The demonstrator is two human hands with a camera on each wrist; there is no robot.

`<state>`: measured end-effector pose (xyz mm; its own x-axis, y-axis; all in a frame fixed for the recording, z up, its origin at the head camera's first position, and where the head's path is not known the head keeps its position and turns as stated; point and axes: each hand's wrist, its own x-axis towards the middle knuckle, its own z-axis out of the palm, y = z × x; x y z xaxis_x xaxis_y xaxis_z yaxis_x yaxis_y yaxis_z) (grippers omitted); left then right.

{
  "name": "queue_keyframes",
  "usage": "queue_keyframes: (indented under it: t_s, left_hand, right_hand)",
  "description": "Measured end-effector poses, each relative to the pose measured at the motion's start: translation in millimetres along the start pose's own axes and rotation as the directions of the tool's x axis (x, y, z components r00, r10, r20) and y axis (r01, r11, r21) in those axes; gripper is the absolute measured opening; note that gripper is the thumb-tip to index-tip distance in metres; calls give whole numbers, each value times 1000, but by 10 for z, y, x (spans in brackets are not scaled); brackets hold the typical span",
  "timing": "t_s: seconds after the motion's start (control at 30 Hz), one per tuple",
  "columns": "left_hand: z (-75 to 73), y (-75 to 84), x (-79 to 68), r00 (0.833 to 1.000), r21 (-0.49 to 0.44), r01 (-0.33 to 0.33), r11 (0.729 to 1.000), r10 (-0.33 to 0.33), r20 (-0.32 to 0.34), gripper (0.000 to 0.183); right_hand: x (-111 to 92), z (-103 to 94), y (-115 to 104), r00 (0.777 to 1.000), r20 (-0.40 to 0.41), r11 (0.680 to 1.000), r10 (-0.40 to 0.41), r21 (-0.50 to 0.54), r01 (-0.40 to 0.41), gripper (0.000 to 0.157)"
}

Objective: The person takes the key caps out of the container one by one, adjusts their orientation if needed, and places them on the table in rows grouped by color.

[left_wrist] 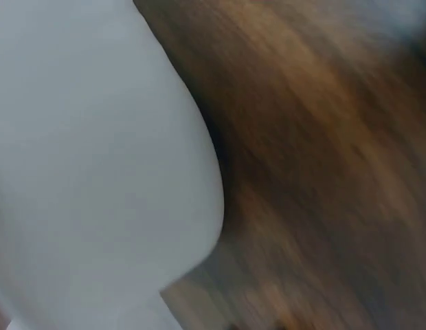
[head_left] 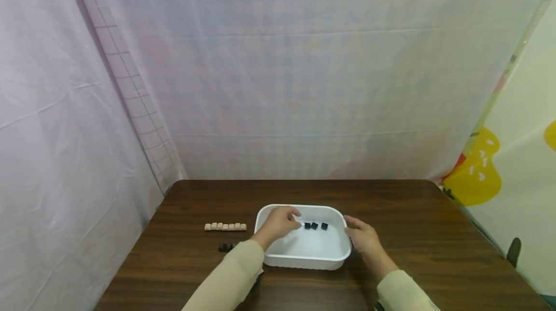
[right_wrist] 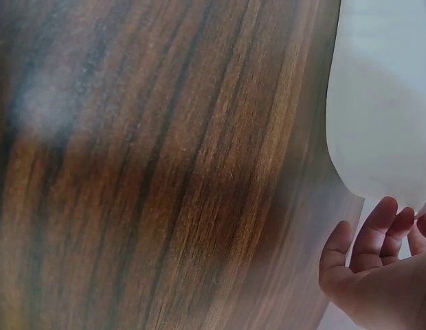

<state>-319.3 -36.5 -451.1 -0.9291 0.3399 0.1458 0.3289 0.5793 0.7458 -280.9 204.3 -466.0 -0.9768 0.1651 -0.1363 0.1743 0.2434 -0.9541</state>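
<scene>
A white plastic tray (head_left: 306, 262) stands on the table in the head view. My left hand (head_left: 280, 221) reaches over its left side, thumb and forefinger bent and apart, just left of several small black keycap-like blocks (head_left: 314, 226) on the tray's floor. Nothing shows between those fingertips; the other fingers are hidden. At the right rim my right hand (head_left: 364, 239) holds the tray's edge between thumb and fingers. The right wrist view has the right hand (right_wrist: 378, 268) with bent fingers at the pale tray wall (right_wrist: 385, 117). Only the tray wall (left_wrist: 110, 158) and table appear in the left wrist view.
Left of the tray, several cream keycap-like blocks (head_left: 225, 227) form a row on the dark wood table (head_left: 391, 200). Nearer, a few black ones (head_left: 226, 247) lie partly behind the left forearm. Curtains (head_left: 304, 84) hang behind the table and along its left.
</scene>
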Motion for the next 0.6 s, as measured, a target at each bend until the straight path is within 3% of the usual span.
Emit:
queue_keyframes:
  t_s: [0.13, 0.23, 0.43, 0.6]
  left_hand:
    - [99, -22, 72, 1000, 19, 2, 1000, -2, 13, 23]
    - [170, -49, 105, 999, 104, -23, 994, 20, 28, 22]
    - [234, -57, 120, 995, 316, -58, 947, 28, 99, 28]
    - [234, -64, 135, 996, 362, -66, 930, 39, 81, 19]
  right_hand:
    - [-2, -1, -3, 1000, 8, 1000, 17, 14, -17, 44]
    - [-21, 9, -4, 1000, 10, 1000, 16, 17, -16, 45]
    - [-45, 17, -9, 1000, -2, 1000, 7, 18, -7, 44]
    - [-34, 6, -22, 1000, -5, 1000, 23, 7, -23, 44]
